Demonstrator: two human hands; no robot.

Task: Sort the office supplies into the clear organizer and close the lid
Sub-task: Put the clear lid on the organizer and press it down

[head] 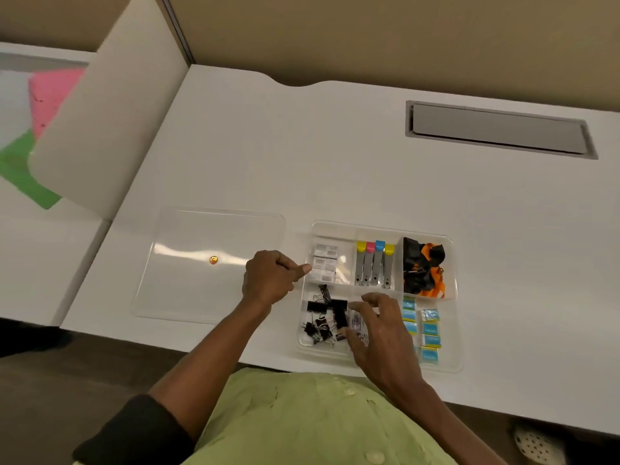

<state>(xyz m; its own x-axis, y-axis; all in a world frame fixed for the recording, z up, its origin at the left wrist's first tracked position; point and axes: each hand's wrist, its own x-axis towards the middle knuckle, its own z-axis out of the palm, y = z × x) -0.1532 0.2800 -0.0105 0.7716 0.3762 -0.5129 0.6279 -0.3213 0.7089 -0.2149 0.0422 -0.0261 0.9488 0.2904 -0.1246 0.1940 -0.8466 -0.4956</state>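
The clear organizer (pixel 451 263) sits at the desk's front edge, uncovered. Its compartments hold white staple boxes (pixel 324 261), several staplers with coloured ends (pixel 375 265), black and orange lanyards (pixel 423 267), black binder clips (pixel 324 315) and blue-and-yellow small boxes (pixel 429 330). The clear lid (pixel 208 263) lies flat to the left, with a small orange sticker on it. My left hand (pixel 271 278) rests curled against the organizer's left wall, thumb pointing at the staple boxes. My right hand (pixel 379 333) hovers with spread fingers over the front middle compartment, beside the binder clips, holding nothing visible.
A grey cable-port cover (pixel 500 130) is set into the white desk at the back right. A white divider panel (pixel 110 129) stands at the left, with pink and green sheets (pixel 43 105) beyond it. A shoe (pixel 536 444) shows below the desk edge.
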